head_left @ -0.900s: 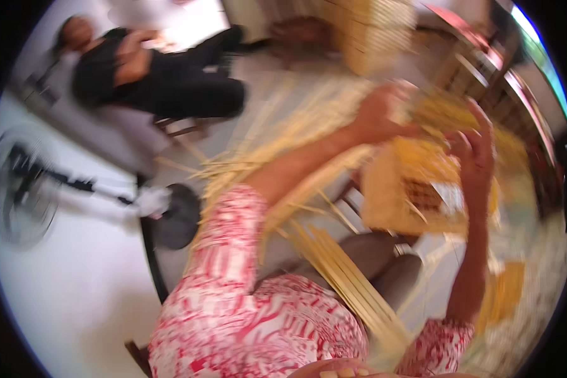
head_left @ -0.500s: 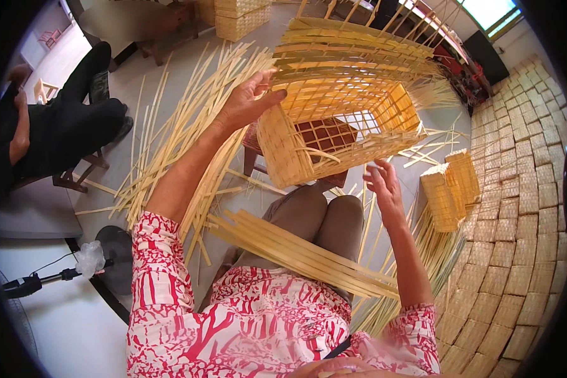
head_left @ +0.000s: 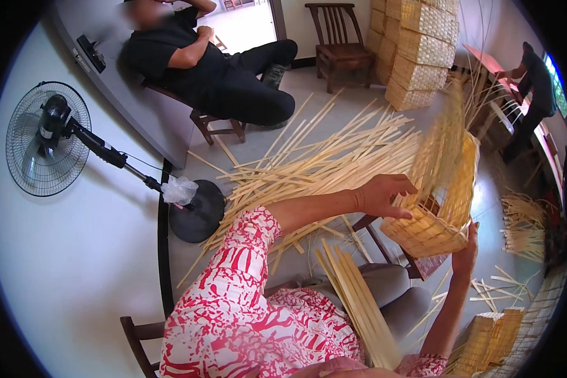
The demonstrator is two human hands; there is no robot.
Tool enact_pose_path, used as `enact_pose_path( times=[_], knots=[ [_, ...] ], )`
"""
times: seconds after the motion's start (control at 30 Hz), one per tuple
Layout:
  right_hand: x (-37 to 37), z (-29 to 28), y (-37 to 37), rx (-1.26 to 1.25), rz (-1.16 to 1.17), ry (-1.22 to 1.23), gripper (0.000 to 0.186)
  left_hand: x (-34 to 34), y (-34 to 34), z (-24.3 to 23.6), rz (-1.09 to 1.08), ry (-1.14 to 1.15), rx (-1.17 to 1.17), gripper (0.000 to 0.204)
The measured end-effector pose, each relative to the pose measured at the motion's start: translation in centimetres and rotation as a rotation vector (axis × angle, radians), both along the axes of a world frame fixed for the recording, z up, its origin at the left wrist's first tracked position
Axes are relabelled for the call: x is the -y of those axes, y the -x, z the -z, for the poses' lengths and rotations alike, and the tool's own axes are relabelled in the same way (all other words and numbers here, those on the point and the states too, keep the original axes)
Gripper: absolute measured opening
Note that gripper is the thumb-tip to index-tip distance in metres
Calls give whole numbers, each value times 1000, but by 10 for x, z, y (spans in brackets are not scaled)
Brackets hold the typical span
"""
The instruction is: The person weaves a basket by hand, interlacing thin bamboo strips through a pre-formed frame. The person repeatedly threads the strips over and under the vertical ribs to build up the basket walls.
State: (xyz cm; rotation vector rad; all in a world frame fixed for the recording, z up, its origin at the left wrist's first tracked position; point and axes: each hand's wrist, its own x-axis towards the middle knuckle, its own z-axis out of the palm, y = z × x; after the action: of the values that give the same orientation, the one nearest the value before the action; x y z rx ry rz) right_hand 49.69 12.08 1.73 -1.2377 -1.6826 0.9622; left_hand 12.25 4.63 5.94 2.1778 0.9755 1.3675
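Observation:
A rectangular woven bamboo basket [head_left: 425,233] is held tilted out in front of me, past my knees. Long loose strip ends [head_left: 444,148] fan upward from its far side. My left hand [head_left: 384,196] grips the basket's near left edge between thumb and fingers. On the basket's right side is my right hand [head_left: 465,253], closed around the lower corner, with part of its fingers hidden behind the weave. A bundle of flat bamboo strips [head_left: 356,299] lies across my lap. Behind the basket shows part of a dark red wooden stool [head_left: 429,266].
Loose bamboo strips [head_left: 321,167] cover the floor to the left. Beyond them sits a person in black [head_left: 233,82]; another person [head_left: 535,88] stands at the far right. Stacked baskets [head_left: 422,53], a wooden chair [head_left: 343,47] and a standing fan [head_left: 49,135] surround the area.
The view has swung left, bringing the fan and seated person further in. My right hand, open beside the basket before, now holds its side. The basket has turned and tilted; my left hand keeps hold.

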Motion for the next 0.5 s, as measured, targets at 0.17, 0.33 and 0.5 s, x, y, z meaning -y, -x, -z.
enact_pose_path(
  times=[0.17, 0.33, 0.5],
  knots=[
    [-10, 10, -61, -914, -343, 277, 34, 8, -53, -4, 119, -208, -114, 39],
    [4, -21, -65, -639, 41, 224, 56, 19, -117, -19, 295, -275, -253, 29],
    [54, -58, -66, -499, 308, 72, 60, 15, -164, -13, 367, -265, -358, 41]
  ],
)
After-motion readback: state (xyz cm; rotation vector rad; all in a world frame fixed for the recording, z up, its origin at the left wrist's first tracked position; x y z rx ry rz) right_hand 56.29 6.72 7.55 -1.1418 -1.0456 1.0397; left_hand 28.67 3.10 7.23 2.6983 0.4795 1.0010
